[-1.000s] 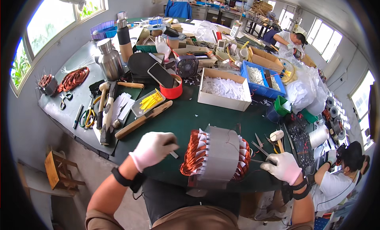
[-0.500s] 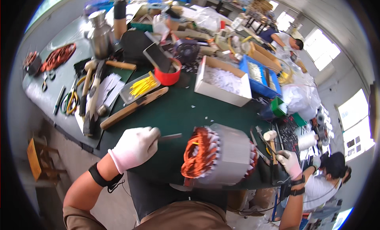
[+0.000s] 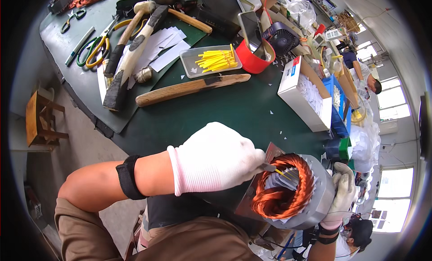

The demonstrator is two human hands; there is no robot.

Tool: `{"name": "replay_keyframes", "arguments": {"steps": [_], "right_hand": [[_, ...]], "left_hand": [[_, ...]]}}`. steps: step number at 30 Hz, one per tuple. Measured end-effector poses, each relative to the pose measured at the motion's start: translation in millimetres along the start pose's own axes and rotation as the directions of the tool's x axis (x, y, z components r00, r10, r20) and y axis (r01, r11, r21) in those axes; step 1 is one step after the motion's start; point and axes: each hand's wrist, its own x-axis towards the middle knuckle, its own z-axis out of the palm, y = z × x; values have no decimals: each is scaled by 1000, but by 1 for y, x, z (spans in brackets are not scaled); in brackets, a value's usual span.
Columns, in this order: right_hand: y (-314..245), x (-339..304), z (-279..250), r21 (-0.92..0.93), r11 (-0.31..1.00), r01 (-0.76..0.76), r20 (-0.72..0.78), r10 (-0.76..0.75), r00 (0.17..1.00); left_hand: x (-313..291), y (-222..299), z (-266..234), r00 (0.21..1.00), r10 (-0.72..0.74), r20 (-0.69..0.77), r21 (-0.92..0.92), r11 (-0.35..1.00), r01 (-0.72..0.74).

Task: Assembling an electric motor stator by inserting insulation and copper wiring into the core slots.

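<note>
A motor stator [image 3: 320,189] with a grey metal shell lies in front of me, tipped so that its open end shows. Orange copper wire bundles [image 3: 300,202] ring the opening, and white slot papers stick out around them. My left hand [image 3: 220,157], in a white glove, is closed on a short flat metal tool [image 3: 269,167], whose far end is at the opening beside a thin yellow strip [image 3: 282,174]. Against the right side of the shell is my gloved right hand [image 3: 344,191], fingers curled round its edge; part of the hand is hidden.
Beyond the hands lie a wooden bar [image 3: 189,89], a tray of yellow sticks [image 3: 186,63], a red tub [image 3: 255,58] and a white box of paper pieces [image 3: 299,97]. Hammers [image 3: 130,58] and scissors [image 3: 96,52] are at the left. A wooden stool [image 3: 38,119] stands beside the table.
The stator has turned, so its wire-ringed opening now faces me. My left hand has brought the metal tool right to it. My right hand has left the tools and moved onto the shell.
</note>
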Motion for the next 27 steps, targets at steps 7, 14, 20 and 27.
{"name": "replay_keyframes", "arguments": {"steps": [7, 14, 20, 27], "right_hand": [[-6, -2, 13, 17, 998, -56, -48, 56, 997], [24, 0, 2, 255, 967, -27, -9, 30, 999], [114, -44, -3, 701, 406, -586, 110, 751, 651], [113, -54, 57, 580, -547, -604, 704, -35, 709]], "left_hand": [[18, 11, 24, 982, 187, -5, 51, 981, -187], [30, 12, 10, 988, 43, 148, 210, 975, -74], [38, 13, 50, 998, 40, -45, -228, 972, -49], [13, 4, 125, 793, -410, 450, -893, -188, 409]]}}
